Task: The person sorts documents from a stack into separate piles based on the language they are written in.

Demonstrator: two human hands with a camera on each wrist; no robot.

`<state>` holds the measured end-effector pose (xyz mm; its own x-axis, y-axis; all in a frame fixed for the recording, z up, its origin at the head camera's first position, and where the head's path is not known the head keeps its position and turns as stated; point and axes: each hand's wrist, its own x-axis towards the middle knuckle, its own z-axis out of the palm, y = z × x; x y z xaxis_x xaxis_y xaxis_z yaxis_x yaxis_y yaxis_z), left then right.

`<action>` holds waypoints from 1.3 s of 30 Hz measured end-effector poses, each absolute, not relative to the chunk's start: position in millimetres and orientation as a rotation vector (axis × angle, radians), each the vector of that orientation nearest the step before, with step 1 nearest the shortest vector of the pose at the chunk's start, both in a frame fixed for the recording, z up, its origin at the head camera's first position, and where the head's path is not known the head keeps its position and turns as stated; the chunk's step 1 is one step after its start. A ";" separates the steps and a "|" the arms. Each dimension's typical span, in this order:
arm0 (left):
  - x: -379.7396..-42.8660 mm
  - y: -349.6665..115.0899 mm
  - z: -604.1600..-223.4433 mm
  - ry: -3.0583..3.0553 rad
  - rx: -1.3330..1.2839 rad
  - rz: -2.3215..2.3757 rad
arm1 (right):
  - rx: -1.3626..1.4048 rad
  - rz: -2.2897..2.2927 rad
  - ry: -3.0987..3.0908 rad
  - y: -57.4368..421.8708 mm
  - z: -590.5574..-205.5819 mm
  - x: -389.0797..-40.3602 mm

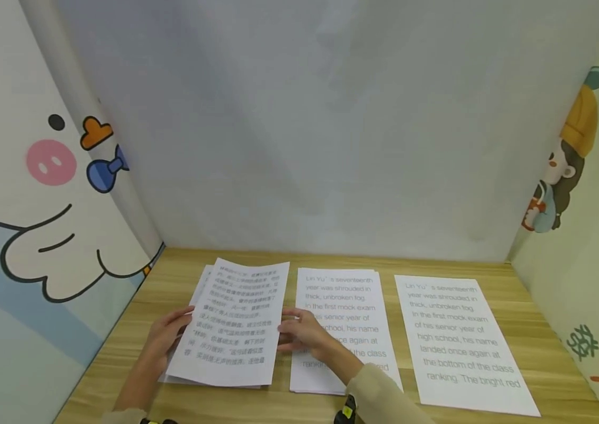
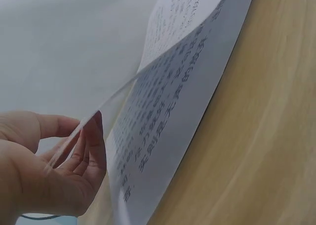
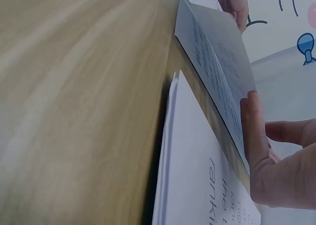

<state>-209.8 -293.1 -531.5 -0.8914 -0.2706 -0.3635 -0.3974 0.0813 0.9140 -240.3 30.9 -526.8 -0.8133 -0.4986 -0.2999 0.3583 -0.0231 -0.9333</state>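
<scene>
Head view shows a printed sheet (image 1: 236, 324) at 7 o'clock, raised over a lower page (image 2: 197, 96) on the table (image 1: 103, 377). The left hand (image 1: 164, 338) pinches its 9 o'clock edge; the right hand (image 1: 307, 335) touches its 3 o'clock edge, fingers apart. Beyond, toward 3 o'clock, lie a stack (image 1: 339, 306) and an English page (image 1: 463, 341).

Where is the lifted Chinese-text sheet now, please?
In the head view, the lifted sheet is left of centre, between the left hand and right hand, over another sheet, beside the middle stack.
</scene>
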 end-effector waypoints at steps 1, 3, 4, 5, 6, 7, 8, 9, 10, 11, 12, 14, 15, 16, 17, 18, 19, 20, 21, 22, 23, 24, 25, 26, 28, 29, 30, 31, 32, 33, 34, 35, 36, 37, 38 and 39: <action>-209.1 -294.7 -531.6 2.231 -0.702 1.948 | -0.147 -1.888 1.676 28.7 -527.3 -240.8; -207.4 -297.4 -533.0 2.221 -0.716 1.964 | -0.139 -1.882 1.676 25.1 -528.3 -241.5; -206.7 -298.3 -534.1 2.209 -0.723 1.982 | -0.140 -1.878 1.674 23.9 -528.8 -241.7; -206.0 -298.8 -535.2 2.192 -0.728 2.005 | -0.147 -1.874 1.673 23.1 -529.4 -241.7; -205.2 -299.3 -536.8 2.177 -0.729 2.020 | -0.154 -1.870 1.670 22.8 -529.9 -241.5; -204.5 -299.5 -538.6 2.161 -0.728 2.038 | -0.158 -1.867 1.666 23.0 -530.1 -240.9; -203.7 -299.6 -540.3 2.140 -0.735 2.054 | -0.162 -1.860 1.660 23.6 -530.1 -240.1; -202.9 -299.7 -542.1 2.118 -0.745 2.070 | -0.167 -1.851 1.654 24.5 -530.1 -239.2; -202.2 -299.8 -543.8 2.099 -0.759 2.082 | -0.176 -1.843 1.648 25.7 -530.2 -238.3; -201.4 -300.2 -545.4 2.090 -0.769 2.089 | -0.183 -1.832 1.649 26.9 -530.0 -237.2; -200.8 -300.6 -546.5 2.093 -0.785 2.084 | -0.186 -1.824 1.648 28.0 -529.4 -236.3; -200.3 -302.0 -547.8 2.104 -0.817 2.074 | -0.196 -1.810 1.654 29.9 -527.4 -234.9; -200.5 -303.0 -548.2 2.116 -0.825 2.069 | -0.200 -1.806 1.658 30.5 -526.4 -234.5; -200.8 -303.9 -548.1 2.132 -0.830 2.058 | -0.207 -1.801 1.667 31.0 -525.1 -234.2; -201.1 -304.8 -547.7 2.143 -0.832 2.053 | -0.212 -1.794 1.679 31.4 -523.7 -234.1; -201.5 -305.7 -547.1 2.149 -0.836 2.052 | -0.215 -1.794 1.682 31.7 -522.3 -234.0; -202.0 -306.8 -546.6 2.146 -0.834 2.058 | -0.222 -1.791 1.686 31.9 -520.9 -233.9; -202.3 -307.8 -546.0 2.143 -0.831 2.064 | -0.227 -1.786 1.691 32.2 -519.7 -233.7; -202.5 -308.7 -545.2 2.138 -0.831 2.071 | -0.230 -1.782 1.694 32.3 -518.8 -233.7; -202.8 -309.5 -544.4 2.145 -0.830 2.063 | -0.242 -1.774 1.702 32.5 -518.0 -233.6; -202.9 -310.5 -543.5 2.155 -0.829 2.053 | -0.247 -1.769 1.704 32.7 -517.2 -233.4; -202.9 -311.6 -542.6 2.172 -0.825 2.041 | -0.251 -1.763 1.706 32.9 -516.7 -233.2; -203.0 -312.7 -541.6 2.190 -0.819 2.028 | -0.255 -1.755 1.711 33.2 -516.2 -232.9; -202.8 -313.9 -540.3 2.214 -0.809 2.014 | -0.258 -1.748 1.716 33.6 -515.8 -232.6; -202.3 -316.5 -537.1 2.279 -0.793 1.970 | -0.273 -1.743 1.719 34.7 -515.5 -232.1; -201.9 -317.7 -535.0 2.305 -0.784 1.960 | -0.275 -1.742 1.718 35.7 -515.0 -231.8; -201.8 -318.5 -532.8 2.332 -0.780 1.950 | -0.280 -1.740 1.720 36.9 -514.4 -231.6; -201.7 -319.2 -530.5 2.354 -0.777 1.937 | -0.285 -1.739 1.723 38.5 -513.6 -231.3; -201.7 -319.1 -527.9 2.377 -0.771 1.926 | -0.292 -1.740 1.724 40.3 -512.8 -231.2; -202.1 -318.4 -525.4 2.398 -0.769 1.909 | -0.299 -1.740 1.728 42.4 -511.7 -231.2; -202.6 -317.0 -522.7 2.405 -0.758 1.907 | -0.305 -1.736 1.732 44.9 -510.3 -231.2; -203.3 -314.7 -520.2 2.414 -0.745 1.904 | -0.315 -1.730 1.738 47.5 -509.0 -231.2; -204.2 -311.7 -517.7 2.417 -0.726 1.904 | -0.321 -1.728 1.741 50.3 -507.8 -231.2; -205.2 -308.0 -515.4 2.412 -0.706 1.909 | -0.325 -1.728 1.744 53.4 -507.0 -231.1; -206.3 -303.7 -513.2 2.411 -0.681 1.908 | -0.328 -1.725 1.747 56.7 -506.2 -231.0; -207.0 -298.9 -510.9 2.410 -0.656 1.897 | -0.332 -1.720 1.750 60.1 -505.7 -230.9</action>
<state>-207.0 -298.9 -510.9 -0.9126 -0.3181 -0.2569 -0.3244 0.1808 0.9285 -230.9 60.1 -505.7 -0.7546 -0.5980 -0.2701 0.2599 0.1056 -0.9598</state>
